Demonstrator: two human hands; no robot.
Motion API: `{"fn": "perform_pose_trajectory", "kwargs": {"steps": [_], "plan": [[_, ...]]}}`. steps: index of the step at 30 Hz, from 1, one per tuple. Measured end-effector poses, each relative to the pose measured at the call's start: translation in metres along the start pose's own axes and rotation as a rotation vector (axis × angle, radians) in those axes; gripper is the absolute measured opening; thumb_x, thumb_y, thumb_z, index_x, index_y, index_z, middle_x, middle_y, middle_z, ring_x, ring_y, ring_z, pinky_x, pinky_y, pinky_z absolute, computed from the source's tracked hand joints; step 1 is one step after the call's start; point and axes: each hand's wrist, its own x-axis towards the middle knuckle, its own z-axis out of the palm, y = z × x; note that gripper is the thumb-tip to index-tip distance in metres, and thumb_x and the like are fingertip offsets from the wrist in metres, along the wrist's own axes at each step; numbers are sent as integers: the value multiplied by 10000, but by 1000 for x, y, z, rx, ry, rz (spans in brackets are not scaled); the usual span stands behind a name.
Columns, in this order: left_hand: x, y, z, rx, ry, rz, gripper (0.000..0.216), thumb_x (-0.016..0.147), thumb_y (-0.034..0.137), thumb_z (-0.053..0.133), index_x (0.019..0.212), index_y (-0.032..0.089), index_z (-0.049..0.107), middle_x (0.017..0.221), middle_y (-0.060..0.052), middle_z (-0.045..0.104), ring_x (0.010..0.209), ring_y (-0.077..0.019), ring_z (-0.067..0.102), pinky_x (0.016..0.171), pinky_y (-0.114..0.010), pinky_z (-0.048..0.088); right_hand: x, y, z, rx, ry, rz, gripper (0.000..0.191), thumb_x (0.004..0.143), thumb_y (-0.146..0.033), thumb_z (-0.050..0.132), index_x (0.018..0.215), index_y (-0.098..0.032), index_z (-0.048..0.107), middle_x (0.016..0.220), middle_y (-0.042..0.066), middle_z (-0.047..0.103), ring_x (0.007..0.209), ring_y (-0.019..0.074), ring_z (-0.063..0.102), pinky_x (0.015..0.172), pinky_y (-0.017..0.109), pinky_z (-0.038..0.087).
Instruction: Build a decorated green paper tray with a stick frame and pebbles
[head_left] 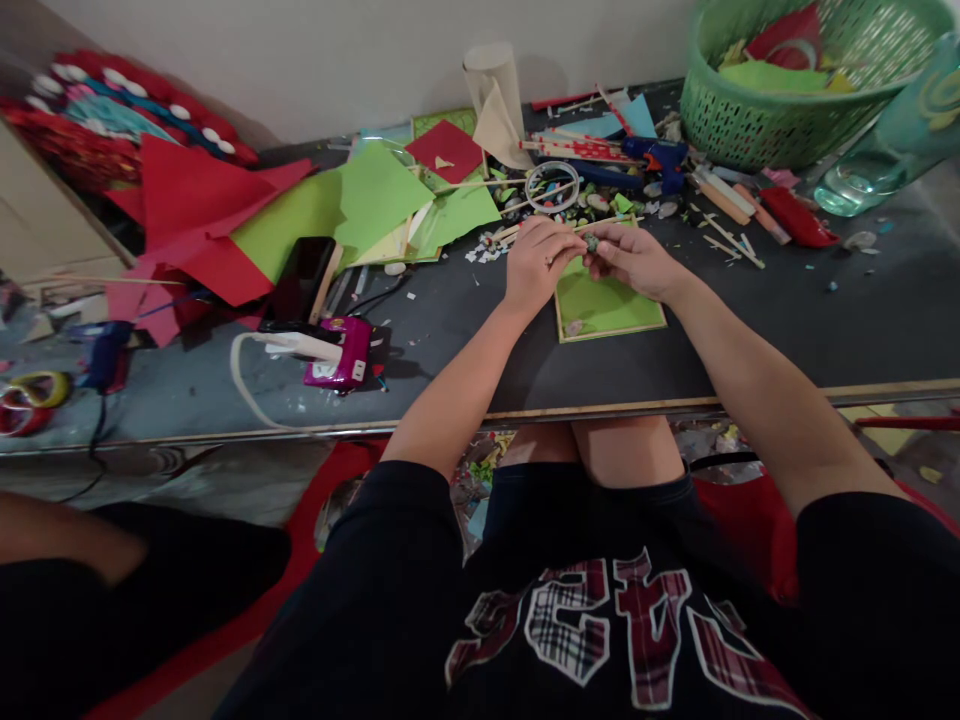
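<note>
My left hand and my right hand meet above a green paper panel with a thin wooden frame on the dark table. Both hands pinch a small dark greenish object between their fingertips; I cannot make out what it is. A thin bamboo stick lies just beyond my left hand, among paper scraps. A clear tape roll rests a little farther back.
Red and green paper sheets cover the left of the table. A black phone and a magenta power strip sit left of centre. A green basket, a blue glue gun and a clear bottle stand at the back right. Another person's arm is at lower left.
</note>
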Motion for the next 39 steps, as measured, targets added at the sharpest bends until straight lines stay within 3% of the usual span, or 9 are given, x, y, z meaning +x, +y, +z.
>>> {"fn": "perform_pose_trajectory", "kwargs": {"steps": [8,12,15,19,23,26,29,34,39], "plan": [[-3,-9,0,-18,126,-231,579,1065,682,305,1071,261,702,1063,-104,752,1191,-286,681,1084,-481,542,0,-7,0,11,78,38,492,886,-611,767,1125,-224,579,867,17,650,720,129,612,680,265,551],[-8,-24,5,103,109,-406,467,1030,651,477,945,254,707,890,-106,720,1174,-326,663,1002,-448,581,0,-5,-1,-102,75,45,480,802,-484,880,995,-230,521,739,-24,591,667,126,601,653,262,542],[-11,-35,12,164,103,-456,401,987,613,596,837,247,662,803,-95,684,1150,-340,664,975,-443,597,-4,-10,4,-146,24,90,451,797,-411,881,938,-229,492,717,-24,609,629,123,606,630,261,535],[-11,-39,18,128,84,-419,340,1030,563,537,935,252,637,911,-109,708,1226,-324,635,1022,-458,577,-14,-24,13,-187,-47,114,423,770,-390,876,949,-231,528,753,-6,649,689,151,655,735,313,606],[-9,-34,18,26,60,-382,382,1046,601,471,988,257,628,997,-126,731,1259,-325,609,1040,-509,567,-19,-31,19,-139,-67,40,443,709,-352,903,944,-232,547,787,5,651,793,184,699,832,352,641],[-8,-30,16,-42,83,-337,389,1040,613,475,1004,262,638,1007,-122,745,1244,-324,619,1054,-522,563,-17,-29,20,-72,-74,8,460,722,-362,909,964,-220,544,788,7,666,754,170,695,791,334,635],[-7,-28,14,-53,20,-301,394,1053,600,450,1060,260,649,1065,-135,751,1253,-327,621,1059,-526,560,-15,-25,18,-51,-42,-7,448,782,-466,886,933,-202,557,727,2,669,673,142,667,700,286,598],[-5,-27,15,-9,-11,-233,322,1052,538,493,1073,260,655,1074,-118,752,1222,-319,633,1080,-531,544,-16,-31,10,-163,36,29,484,891,-615,766,815,-158,624,625,17,642,542,84,562,522,209,441],[-4,-25,17,72,-136,-145,303,977,521,638,1122,258,674,1236,-131,719,1299,-336,589,1169,-554,469,-28,-54,-2,-406,-131,224,366,859,-500,809,878,-138,763,676,49,717,567,99,606,530,210,455]]}}
